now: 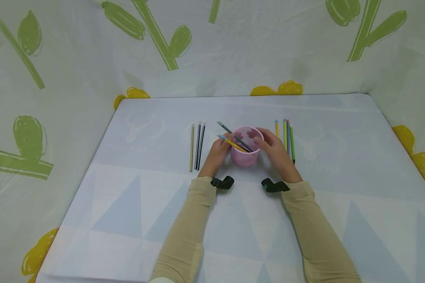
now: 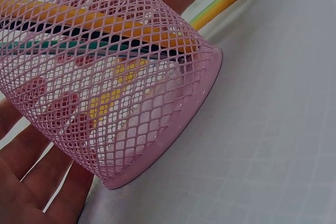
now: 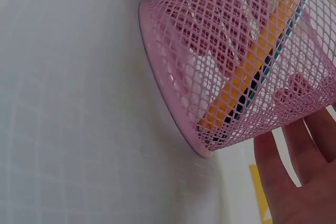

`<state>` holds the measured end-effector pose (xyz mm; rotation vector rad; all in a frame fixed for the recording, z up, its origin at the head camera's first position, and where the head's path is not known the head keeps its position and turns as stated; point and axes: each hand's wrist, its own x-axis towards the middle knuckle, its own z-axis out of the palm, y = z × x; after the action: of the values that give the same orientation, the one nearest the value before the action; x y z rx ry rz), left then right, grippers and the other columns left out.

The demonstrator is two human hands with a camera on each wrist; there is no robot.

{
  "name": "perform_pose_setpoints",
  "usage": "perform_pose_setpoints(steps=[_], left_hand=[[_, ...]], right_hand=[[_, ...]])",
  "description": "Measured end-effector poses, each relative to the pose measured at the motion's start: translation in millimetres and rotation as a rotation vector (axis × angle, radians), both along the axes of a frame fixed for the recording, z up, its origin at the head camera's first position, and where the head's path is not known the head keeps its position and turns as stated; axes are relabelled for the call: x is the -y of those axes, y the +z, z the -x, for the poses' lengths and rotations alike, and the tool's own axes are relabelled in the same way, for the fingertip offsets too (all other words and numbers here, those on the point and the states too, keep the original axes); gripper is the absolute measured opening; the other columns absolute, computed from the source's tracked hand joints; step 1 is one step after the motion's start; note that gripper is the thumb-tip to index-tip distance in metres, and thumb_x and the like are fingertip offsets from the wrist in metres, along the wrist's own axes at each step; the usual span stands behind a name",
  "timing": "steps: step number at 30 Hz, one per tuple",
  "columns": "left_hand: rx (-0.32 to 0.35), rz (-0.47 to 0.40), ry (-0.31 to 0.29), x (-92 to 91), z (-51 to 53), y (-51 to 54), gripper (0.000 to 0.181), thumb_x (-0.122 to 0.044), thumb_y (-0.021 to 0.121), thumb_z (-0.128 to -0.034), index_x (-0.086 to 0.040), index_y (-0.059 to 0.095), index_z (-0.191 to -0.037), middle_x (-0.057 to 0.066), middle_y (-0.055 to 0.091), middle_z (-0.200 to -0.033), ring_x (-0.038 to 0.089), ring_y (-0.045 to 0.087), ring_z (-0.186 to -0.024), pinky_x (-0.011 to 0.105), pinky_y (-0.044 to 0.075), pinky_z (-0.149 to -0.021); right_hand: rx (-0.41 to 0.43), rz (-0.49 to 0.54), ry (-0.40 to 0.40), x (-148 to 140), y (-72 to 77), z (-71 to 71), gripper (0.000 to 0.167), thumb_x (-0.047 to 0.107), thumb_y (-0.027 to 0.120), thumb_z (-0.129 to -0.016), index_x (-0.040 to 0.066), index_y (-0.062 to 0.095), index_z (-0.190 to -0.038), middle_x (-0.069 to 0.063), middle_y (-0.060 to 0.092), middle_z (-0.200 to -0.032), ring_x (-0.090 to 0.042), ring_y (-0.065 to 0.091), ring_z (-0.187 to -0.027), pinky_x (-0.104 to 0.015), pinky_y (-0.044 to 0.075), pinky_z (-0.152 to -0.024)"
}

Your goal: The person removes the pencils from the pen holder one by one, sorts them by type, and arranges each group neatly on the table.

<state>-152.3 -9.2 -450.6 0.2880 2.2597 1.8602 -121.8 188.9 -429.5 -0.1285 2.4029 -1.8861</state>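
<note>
A pink mesh cup [image 1: 244, 158] stands between both hands in the head view, its opening up. My left hand [image 1: 219, 153] grips its left side and my right hand [image 1: 277, 152] its right side, thumb near the rim. Inside lean a yellow pencil [image 1: 235, 145] with a light-blue end and a dark green pencil [image 1: 225, 127], both tilted left over the rim, along with something black. Through the mesh [image 2: 157, 124] in the left wrist view, orange, black and teal shafts slant to the base. Fingers [image 3: 278, 166] curve around the cup in the right wrist view.
Left of the cup lie a gold pencil [image 1: 192, 149] and two black pencils [image 1: 201, 147]. Several pencils, among them a green one [image 1: 292, 141], lie beyond my right hand. A patterned cloth [image 1: 120, 243] covers the table; a leaf-print curtain [image 1: 233, 47] hangs behind.
</note>
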Motion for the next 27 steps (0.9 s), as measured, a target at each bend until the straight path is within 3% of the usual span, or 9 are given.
perform_pose_setpoints(steps=[6, 10, 17, 27], left_hand=[[0.011, 0.022, 0.007, 0.7, -1.0, -0.6, 0.064, -0.070, 0.035, -0.0791, -0.027, 0.050, -0.124, -0.007, 0.049, -0.126, 0.006, 0.038, -0.120, 0.031, 0.027, -0.101], [0.014, 0.015, 0.005, 0.7, -0.4, -0.6, 0.062, -0.070, 0.036, -0.0791, -0.026, 0.053, -0.119, -0.006, 0.051, -0.122, 0.006, 0.041, -0.117, 0.032, 0.029, -0.100], [0.010, -0.018, 0.000, -0.7, 0.2, 0.1, 0.055, -0.070, 0.039, -0.0785, -0.019, 0.053, -0.094, -0.002, 0.053, -0.102, 0.011, 0.045, -0.097, 0.032, 0.036, -0.089], [0.004, -0.015, 0.002, -0.5, -0.2, 0.1, 0.053, -0.068, 0.039, -0.0798, -0.021, 0.054, -0.098, -0.002, 0.053, -0.106, 0.010, 0.044, -0.100, 0.035, 0.035, -0.092]], right_hand=[[0.006, 0.056, 0.027, 0.1, 0.0, 0.5, 0.046, 0.041, 0.053, -0.087, 0.028, 0.042, -0.130, 0.009, 0.042, -0.130, -0.009, 0.032, -0.124, -0.041, 0.026, -0.102], [0.015, 0.076, 0.028, 0.6, 1.6, 0.1, 0.046, 0.040, 0.055, -0.087, 0.027, 0.043, -0.129, 0.008, 0.042, -0.130, -0.009, 0.032, -0.124, -0.041, 0.027, -0.101], [0.056, 0.050, 0.002, 2.3, 4.5, -0.2, 0.047, 0.041, 0.056, -0.086, 0.027, 0.043, -0.129, 0.009, 0.042, -0.130, -0.009, 0.031, -0.125, -0.042, 0.026, -0.102], [0.059, 0.061, -0.010, 4.7, 5.1, 0.8, 0.044, 0.036, 0.055, -0.087, 0.024, 0.045, -0.128, 0.006, 0.044, -0.129, -0.010, 0.032, -0.125, -0.040, 0.027, -0.101]])
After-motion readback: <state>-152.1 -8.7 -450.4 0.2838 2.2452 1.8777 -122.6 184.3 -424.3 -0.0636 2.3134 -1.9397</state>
